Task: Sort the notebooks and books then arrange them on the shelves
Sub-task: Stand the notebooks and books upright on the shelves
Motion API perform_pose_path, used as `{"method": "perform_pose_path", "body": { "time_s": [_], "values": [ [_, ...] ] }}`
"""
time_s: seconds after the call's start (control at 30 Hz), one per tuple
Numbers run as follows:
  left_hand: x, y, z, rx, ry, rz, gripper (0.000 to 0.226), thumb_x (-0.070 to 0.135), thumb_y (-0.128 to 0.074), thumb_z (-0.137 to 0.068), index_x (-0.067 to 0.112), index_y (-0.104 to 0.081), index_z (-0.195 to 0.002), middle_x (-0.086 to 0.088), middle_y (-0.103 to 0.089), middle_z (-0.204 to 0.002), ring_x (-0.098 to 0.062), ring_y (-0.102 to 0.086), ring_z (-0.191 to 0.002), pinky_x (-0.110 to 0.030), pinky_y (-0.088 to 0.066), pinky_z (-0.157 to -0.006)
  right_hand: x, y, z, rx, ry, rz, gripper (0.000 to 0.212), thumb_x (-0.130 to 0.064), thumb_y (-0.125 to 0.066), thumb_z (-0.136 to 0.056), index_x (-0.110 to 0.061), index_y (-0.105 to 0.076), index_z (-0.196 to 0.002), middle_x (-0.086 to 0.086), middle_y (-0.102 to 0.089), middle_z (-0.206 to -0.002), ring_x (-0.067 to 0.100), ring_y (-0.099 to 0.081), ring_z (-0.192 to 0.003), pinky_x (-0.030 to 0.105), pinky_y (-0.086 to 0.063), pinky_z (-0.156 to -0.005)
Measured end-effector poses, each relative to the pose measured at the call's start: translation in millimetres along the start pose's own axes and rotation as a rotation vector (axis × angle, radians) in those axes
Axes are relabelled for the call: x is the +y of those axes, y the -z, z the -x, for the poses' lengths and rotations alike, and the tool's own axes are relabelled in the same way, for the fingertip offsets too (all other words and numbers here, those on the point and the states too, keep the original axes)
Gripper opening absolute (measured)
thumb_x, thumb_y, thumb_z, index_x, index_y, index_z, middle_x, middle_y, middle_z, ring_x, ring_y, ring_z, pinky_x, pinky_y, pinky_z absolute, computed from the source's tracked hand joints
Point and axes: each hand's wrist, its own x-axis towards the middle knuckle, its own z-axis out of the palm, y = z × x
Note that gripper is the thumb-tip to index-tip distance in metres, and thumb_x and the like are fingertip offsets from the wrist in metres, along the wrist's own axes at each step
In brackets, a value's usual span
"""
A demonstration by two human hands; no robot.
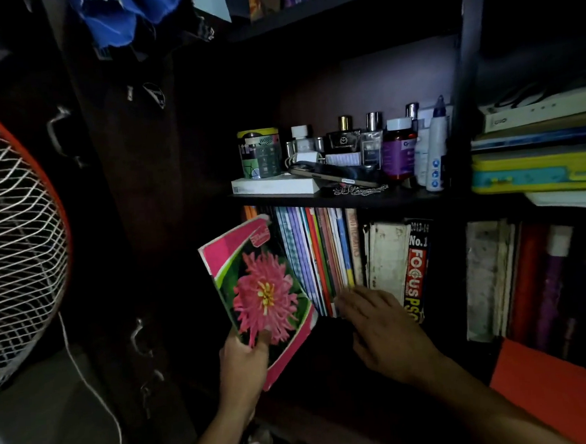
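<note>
My left hand (245, 362) grips the lower corner of a pink notebook (261, 292) with a pink flower on its cover, held tilted in front of the left end of the lower shelf. A row of thin notebooks (317, 251) stands upright on that shelf, spines out. My right hand (383, 326) reaches to the bottom of this row, its fingers stretched out and touching the spines. To the right of them stand thicker books, among them a worn white book (386, 257) and a black "Focus" book (417, 265).
The shelf board above (283, 197) carries bottles, a tin and a white box. More books fill the right compartment (514, 277), with stacked boxes higher up. An orange folder (552, 388) lies at lower right. A fan with a wire grille (13, 221) stands at left beside a dark cabinet door.
</note>
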Motion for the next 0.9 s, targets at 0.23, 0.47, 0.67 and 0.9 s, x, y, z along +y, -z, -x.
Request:
{"method": "perform_pose_path", "body": {
  "time_s": [0.23,0.47,0.67,0.9],
  "values": [
    [2.8,-3.4,3.8,-0.026,-0.034,-0.085,0.049,0.034,-0.067,-0.095,0.01,-0.056,-0.136,-0.003,-0.062,-0.121,-0.031,-0.057,-0.123,-0.033,-0.042,-0.092,18.0,26.0,-59.6,-0.191,0.23,0.441,0.059,-0.04,-0.047,-0.098,-0.01,-0.044,-0.148,0.016,-0.036,-0.157,0.036,-0.015,-0.153,0.069,-0.001,-0.118],
    [6.1,-0.6,4.5,-0.083,-0.015,-0.14,0.071,0.042,-0.062,-0.096,0.007,-0.037,-0.152,-0.015,-0.046,-0.149,-0.034,-0.043,-0.138,-0.039,-0.039,-0.107,43.3,28.3,-69.6,-0.206,0.384,0.619,0.059,-0.033,-0.041,-0.095,-0.012,-0.04,-0.15,0.014,-0.036,-0.156,0.035,-0.021,-0.151,0.069,-0.007,-0.118],
    [-4.2,-1.0,1.2,-0.149,-0.064,-0.167,0.082,0.06,-0.058,-0.088,0.015,-0.038,-0.153,-0.009,-0.047,-0.149,-0.029,-0.044,-0.138,-0.036,-0.038,-0.107,55.0,25.6,-62.8,-0.159,0.397,0.678,0.063,-0.037,-0.039,-0.089,-0.01,-0.046,-0.145,0.013,-0.041,-0.152,0.034,-0.025,-0.148,0.065,-0.013,-0.115],
    [-10.1,-1.6,-5.0,-0.135,-0.053,-0.152,0.073,0.055,-0.062,-0.089,0.019,-0.043,-0.15,-0.007,-0.051,-0.143,-0.028,-0.047,-0.135,-0.039,-0.039,-0.107,48.1,19.9,-72.5,-0.089,0.38,0.755,0.056,-0.035,-0.041,-0.092,-0.008,-0.043,-0.141,0.017,-0.044,-0.137,0.036,-0.039,-0.134,0.06,-0.028,-0.104]
  ]
}}
